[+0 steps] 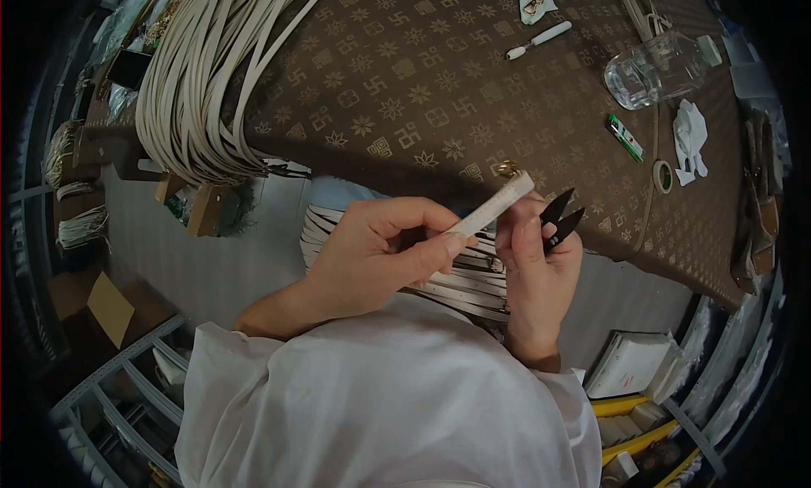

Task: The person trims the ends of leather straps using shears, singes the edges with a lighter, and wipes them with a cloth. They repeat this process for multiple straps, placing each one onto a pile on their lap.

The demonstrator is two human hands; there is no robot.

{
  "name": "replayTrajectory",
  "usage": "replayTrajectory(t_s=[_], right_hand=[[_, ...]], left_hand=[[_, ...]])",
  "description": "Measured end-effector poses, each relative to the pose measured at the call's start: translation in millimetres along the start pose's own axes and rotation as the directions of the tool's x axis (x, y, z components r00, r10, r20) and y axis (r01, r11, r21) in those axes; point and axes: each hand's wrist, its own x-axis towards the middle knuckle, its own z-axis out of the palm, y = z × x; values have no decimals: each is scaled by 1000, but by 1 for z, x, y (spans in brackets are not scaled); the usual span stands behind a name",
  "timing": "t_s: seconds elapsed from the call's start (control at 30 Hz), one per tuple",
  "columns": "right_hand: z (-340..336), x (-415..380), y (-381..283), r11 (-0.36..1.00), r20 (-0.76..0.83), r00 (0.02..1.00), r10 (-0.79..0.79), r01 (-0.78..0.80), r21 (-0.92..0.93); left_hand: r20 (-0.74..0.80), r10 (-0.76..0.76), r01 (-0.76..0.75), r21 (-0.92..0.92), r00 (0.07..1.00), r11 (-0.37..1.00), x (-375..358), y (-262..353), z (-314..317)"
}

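Note:
A pale strap (494, 207) with a gold-coloured metal piece (508, 169) at its upper end is pinched between the thumb and fingers of my left hand (384, 245). Close on its right, my right hand (539, 260) is closed around small black scissors (562, 222), whose blades point up and stand apart. The fingertips of my right hand are near the strap's end; whether they touch it I cannot tell. Several more pale straps (456, 292) lie across my lap, beneath both hands.
A patterned brown cloth (355, 91) covers the table. On it are a bundle of pale cords (198, 91), a white-handled tool (539, 40), a clear jar (655, 70), a green packet (625, 138), a tape roll (663, 177) and crumpled white paper (690, 137).

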Motion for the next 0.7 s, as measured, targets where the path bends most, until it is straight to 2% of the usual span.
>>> replayTrajectory(t_s=[0.03, 0.07, 0.1, 0.13, 0.17, 0.2, 0.23, 0.27, 0.33, 0.4, 0.53, 0.7], right_hand=[[-2, -1, 0, 997, 23, 1000, -5, 6, -74], [2, -1, 0, 997, 25, 1000, -3, 5, -73], [10, -1, 0, 973, -94, 981, -168, 149, -178], [14, -1, 1, 915, -193, 922, -336, 272, -297], [10, -2, 2, 917, -194, 923, -333, 269, -295], [2, -3, 3, 750, -17, 890, -455, 373, -546], [-4, -5, 4, 505, 187, 839, -511, 469, -725], [-6, -6, 6, 506, 184, 841, -509, 466, -726], [-8, -8, 8, 331, 308, 807, -505, 510, -794], [-7, -7, 7, 301, 339, 786, -516, 537, -788], [-5, -5, 8, 237, 395, 743, -540, 585, -775], [-4, -6, 7, 215, 400, 745, -534, 577, -788]], left_hand=[[-2, 0, 0, 0, 1000, 1000, 1, -1, 0], [-40, 26, -27, -43, 999, 999, 1, -2, 1], [-79, 49, -56, -84, 996, 995, 2, -3, 1], [-81, 47, -54, -83, 996, 995, 1, -2, 2], [-86, 36, -43, -82, 996, 996, 1, 0, 2], [-92, 25, -32, -81, 995, 996, 0, 1, 2], [-91, 21, -29, -82, 996, 996, 0, 1, 2], [-95, 34, -42, -79, 995, 996, 0, 0, 2], [-97, 47, -55, -77, 994, 995, 1, -1, 1], [-93, 106, -110, -36, 990, 993, 0, -4, -1], [-108, 111, -114, -15, 988, 993, 0, -3, 1], [-106, 92, -95, -24, 990, 995, -1, -3, 0]])
